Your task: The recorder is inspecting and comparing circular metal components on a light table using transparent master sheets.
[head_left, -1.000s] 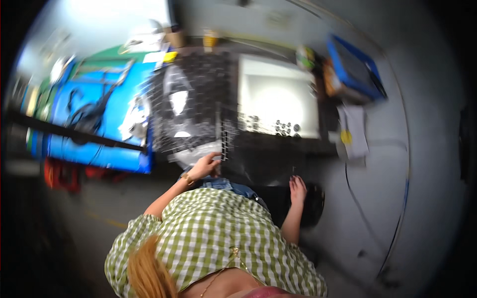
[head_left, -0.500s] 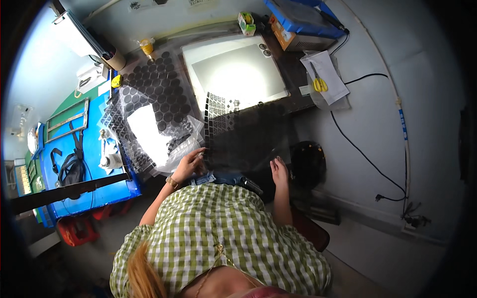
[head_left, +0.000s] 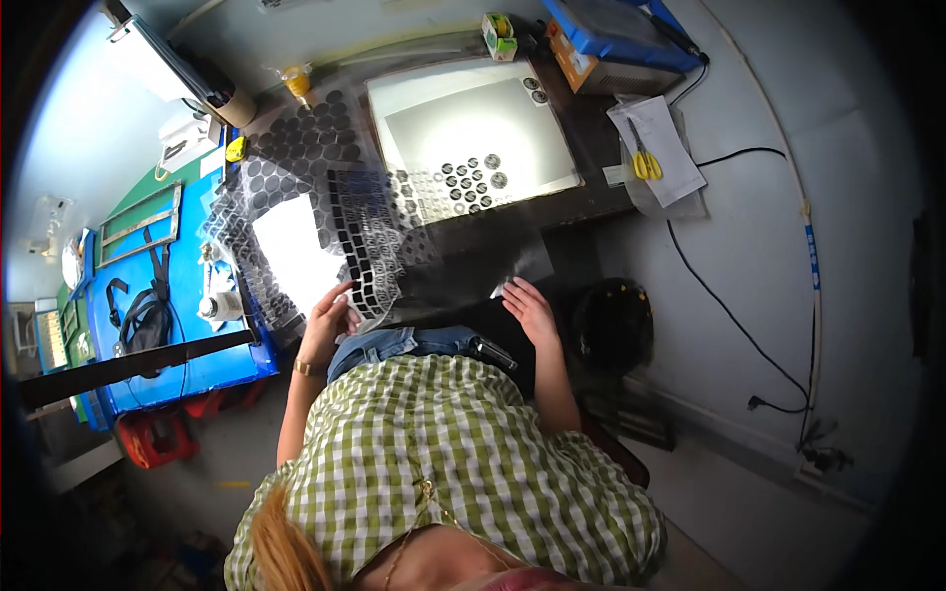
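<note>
A clear film sheet [head_left: 367, 258] with rows of black squares and small patterns stretches above my lap. My left hand [head_left: 331, 317] pinches its near left edge, fingers bent. At the right, my right hand [head_left: 532, 313] has its fingers together on a shiny corner of clear film, which catches the light. Beyond the hands lies a glowing light panel [head_left: 480, 113], with several small dark round prints [head_left: 473, 184] along its near part. Left of the panel, sheets with large black discs [head_left: 313, 138] overlap a white paper [head_left: 291, 246].
Yellow scissors [head_left: 645, 164] rest on paper at the right, below a blue case [head_left: 621, 34]. A yellow cup [head_left: 296, 82] and a small green box [head_left: 499, 36] stand at the back. Left is a blue table [head_left: 212, 379] with a black bag [head_left: 146, 320]. A black cable [head_left: 724, 360] hangs right.
The patterned film has shifted left with my left hand, uncovering round prints on the light panel. My right hand has moved slightly up and left.
</note>
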{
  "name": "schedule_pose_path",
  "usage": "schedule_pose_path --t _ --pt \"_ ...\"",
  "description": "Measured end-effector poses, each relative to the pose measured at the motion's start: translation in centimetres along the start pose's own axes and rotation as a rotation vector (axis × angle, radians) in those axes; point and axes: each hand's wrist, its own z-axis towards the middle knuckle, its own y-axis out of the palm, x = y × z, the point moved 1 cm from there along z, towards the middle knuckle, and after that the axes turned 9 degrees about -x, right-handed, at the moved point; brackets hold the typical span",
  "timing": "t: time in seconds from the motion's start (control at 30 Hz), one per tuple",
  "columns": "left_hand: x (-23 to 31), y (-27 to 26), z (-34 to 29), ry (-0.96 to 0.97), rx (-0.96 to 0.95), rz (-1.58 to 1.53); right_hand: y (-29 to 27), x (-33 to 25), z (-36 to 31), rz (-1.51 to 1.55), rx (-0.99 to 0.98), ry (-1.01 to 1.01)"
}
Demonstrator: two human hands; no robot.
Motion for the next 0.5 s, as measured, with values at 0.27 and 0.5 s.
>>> schedule_pose_path --t 0.27,0.5 --pt "0.8 -3.8 0.3 0.298 0.028 -0.284 3.2 -0.5 3.4 0.026 -0.147 0.06" --pt "-1.6 -7.2 0.9 0.344 -0.079 -1.093 5.1 -1.1 9.6 0.259 -0.122 -0.046"
